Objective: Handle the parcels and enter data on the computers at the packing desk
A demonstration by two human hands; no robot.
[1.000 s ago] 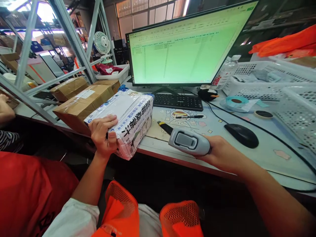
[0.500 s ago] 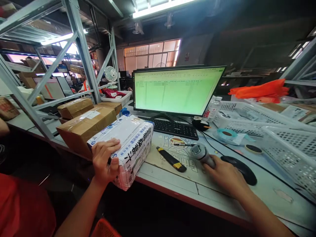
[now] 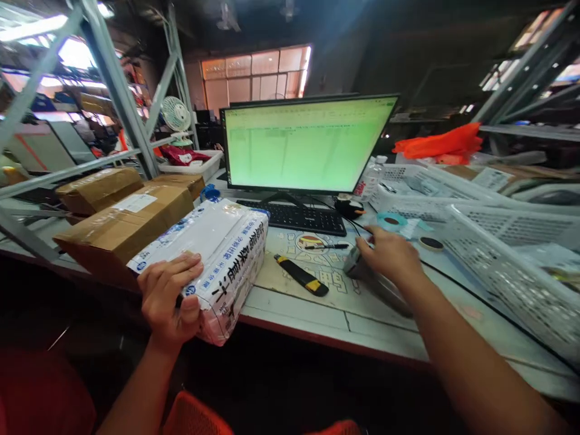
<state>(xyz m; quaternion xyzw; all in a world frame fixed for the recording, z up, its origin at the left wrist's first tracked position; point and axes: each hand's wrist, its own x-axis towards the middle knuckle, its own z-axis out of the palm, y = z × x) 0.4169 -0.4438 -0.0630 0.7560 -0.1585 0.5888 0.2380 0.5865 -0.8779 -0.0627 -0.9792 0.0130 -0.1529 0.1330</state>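
Observation:
My left hand [image 3: 170,296] grips the near left corner of a white box-shaped parcel [image 3: 199,232] with blue and black Chinese print. The fingers lie on its top and the thumb presses its near end. My right hand [image 3: 392,254] is over a grey handheld barcode scanner [image 3: 356,266] on the desk mat. Blur and overlap hide whether its fingers hold the scanner or only rest by it. A black and yellow utility knife [image 3: 301,276] lies between the parcel and the scanner, with a pen [image 3: 326,246] beyond it.
A monitor [image 3: 299,148] and black keyboard [image 3: 303,217] stand behind. Brown cartons [image 3: 131,226] are left of the parcel. White perforated baskets [image 3: 502,266], a blue tape roll [image 3: 392,221] and a black cable [image 3: 475,296] are at right. A metal rack [image 3: 118,90] rises at left.
The view has turned right and slightly down. My right hand has shifted from the scanner's handle up and forward over it. My left hand keeps its grip on the parcel.

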